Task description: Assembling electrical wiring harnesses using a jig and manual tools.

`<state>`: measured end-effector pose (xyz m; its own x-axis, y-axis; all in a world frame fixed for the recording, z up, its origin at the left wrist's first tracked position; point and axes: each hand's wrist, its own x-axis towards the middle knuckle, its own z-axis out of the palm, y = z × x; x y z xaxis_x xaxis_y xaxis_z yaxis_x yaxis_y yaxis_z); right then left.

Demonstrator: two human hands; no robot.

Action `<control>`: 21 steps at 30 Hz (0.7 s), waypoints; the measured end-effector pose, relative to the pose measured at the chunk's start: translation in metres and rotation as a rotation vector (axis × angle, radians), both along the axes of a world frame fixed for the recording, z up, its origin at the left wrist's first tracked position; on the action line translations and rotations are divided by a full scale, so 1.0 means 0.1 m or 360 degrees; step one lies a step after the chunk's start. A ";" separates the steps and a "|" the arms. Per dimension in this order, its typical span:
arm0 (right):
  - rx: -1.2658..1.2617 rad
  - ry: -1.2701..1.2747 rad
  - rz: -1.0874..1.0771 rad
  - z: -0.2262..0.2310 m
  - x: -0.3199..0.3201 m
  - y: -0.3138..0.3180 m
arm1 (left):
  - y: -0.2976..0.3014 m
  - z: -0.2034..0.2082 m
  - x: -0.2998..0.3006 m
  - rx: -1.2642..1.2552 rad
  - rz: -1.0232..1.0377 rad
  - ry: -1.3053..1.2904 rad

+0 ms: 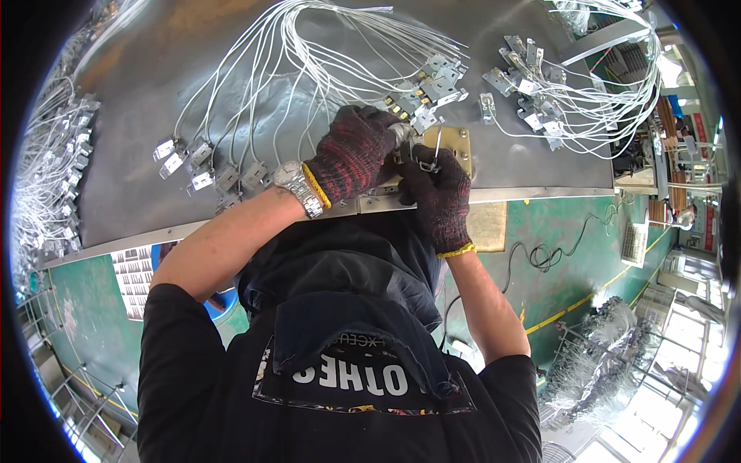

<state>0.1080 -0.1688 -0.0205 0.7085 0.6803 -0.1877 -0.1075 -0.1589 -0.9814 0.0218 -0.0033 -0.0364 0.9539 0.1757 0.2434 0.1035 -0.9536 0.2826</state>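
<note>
Both my hands wear dark knit gloves with red flecks and yellow cuffs. Close together at the bench edge, they are closed round a small metal part (404, 139), mostly hidden by the fingers. My left hand (356, 150) grips it from the left. My right hand (438, 185) is pinched at its right side, where a thin, pale, straight piece (438, 143) sticks up from the fingers; wire or tool, I cannot tell. Beneath them a brass-coloured plate (461, 145) sits on the bench. Just beyond lies a pile of small metal connector blocks (438, 86) with white wires (297, 50).
More wired blocks lie at left (202, 158) and in a bundle at right (532, 92). A dense heap of wired parts (58, 177) lines the bench's far left. The metal bench (131, 147) ends in a straight front edge. A black cable (545, 258) curls on the green floor.
</note>
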 end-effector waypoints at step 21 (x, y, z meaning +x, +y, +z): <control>0.0052 0.0169 -0.0009 -0.06 0.09 -0.03 | 0.00 -0.09 0.14 0.0029 0.0013 0.0089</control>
